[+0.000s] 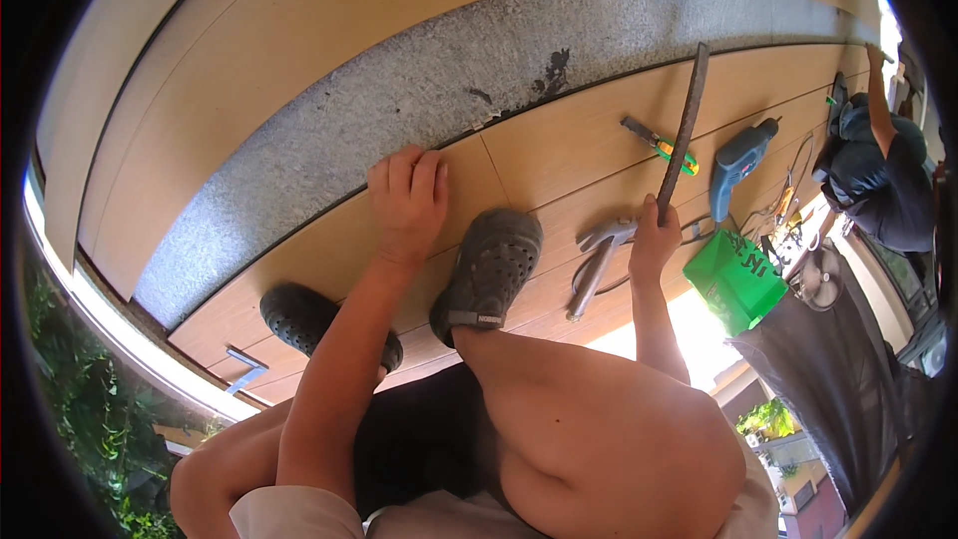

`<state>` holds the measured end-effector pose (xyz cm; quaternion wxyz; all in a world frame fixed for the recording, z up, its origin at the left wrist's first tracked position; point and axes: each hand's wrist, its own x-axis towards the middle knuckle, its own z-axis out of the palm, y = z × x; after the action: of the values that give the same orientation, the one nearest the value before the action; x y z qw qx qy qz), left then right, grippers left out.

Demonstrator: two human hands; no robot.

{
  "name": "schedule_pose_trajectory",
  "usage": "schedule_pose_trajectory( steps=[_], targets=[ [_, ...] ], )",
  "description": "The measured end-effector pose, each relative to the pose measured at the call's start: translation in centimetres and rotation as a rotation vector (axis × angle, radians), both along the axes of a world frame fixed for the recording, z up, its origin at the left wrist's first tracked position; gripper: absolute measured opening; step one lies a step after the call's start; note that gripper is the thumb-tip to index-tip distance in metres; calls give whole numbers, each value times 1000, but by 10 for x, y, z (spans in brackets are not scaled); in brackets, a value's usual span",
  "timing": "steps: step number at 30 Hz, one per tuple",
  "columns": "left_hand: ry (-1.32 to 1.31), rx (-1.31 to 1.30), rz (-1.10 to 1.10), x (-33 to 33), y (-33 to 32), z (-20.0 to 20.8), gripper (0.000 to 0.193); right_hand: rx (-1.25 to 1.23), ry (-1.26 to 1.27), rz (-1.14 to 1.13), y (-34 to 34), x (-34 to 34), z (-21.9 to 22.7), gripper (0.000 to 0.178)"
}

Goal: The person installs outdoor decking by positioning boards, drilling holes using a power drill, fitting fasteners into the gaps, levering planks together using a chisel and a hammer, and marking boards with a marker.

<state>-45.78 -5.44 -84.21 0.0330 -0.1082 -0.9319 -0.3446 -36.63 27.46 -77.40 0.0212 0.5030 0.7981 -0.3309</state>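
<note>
The right hand (pixel 654 240) wraps around the near end of a dark, narrow, rough-looking metal bar (pixel 687 120), its long axis pointing forward from the body toward exposed gray underlay (pixel 299 140). Well left of the bar, the left hand (pixel 407 202) rests, fingers curled, on a wood-look floor plank (pixel 461 172); whether it grips is unclear.

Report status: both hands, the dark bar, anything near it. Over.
Left hand curled at plank edge. Right hand gripping dark bar at its near end. Bar pointing toward grey strip, contact unclear. Green-and-yellow tool, hammer, blue drill lying close by.
</note>
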Motion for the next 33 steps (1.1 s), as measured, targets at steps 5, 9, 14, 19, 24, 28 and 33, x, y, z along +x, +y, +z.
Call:
schedule_pose_trajectory(
  steps=[5, 9, 14, 19, 24, 28, 33],
  targets=[
    [-6, -120, -10, 4, -2, -6, 27, 46, 51, -121, 31, -26, -22, 28],
    [37, -101, -42, 1, 7, -4, 29, 26, 74, -127, 53, -46, -11, 31],
    [-24, -171, -73, 10, -14, -12, 26, 132, 49, -65, 55, -73, -37, 31],
    [-71, -181, -107, 5, -10, -1, 27, 316, -6, 28, 106, -76, -49, 40],
    [-6, -110, -101, 2, 4, -5, 27, 322, -97, -21, 127, -88, -39, 45],
    [-11, -81, -93, 3, -1, -2, 27, 507, -320, 204, 128, -95, -38, 52],
    [-23, -22, -83, 1, -5, 1, 22, 544, -531, 352, 124, -99, -29, 58]
  ],
)
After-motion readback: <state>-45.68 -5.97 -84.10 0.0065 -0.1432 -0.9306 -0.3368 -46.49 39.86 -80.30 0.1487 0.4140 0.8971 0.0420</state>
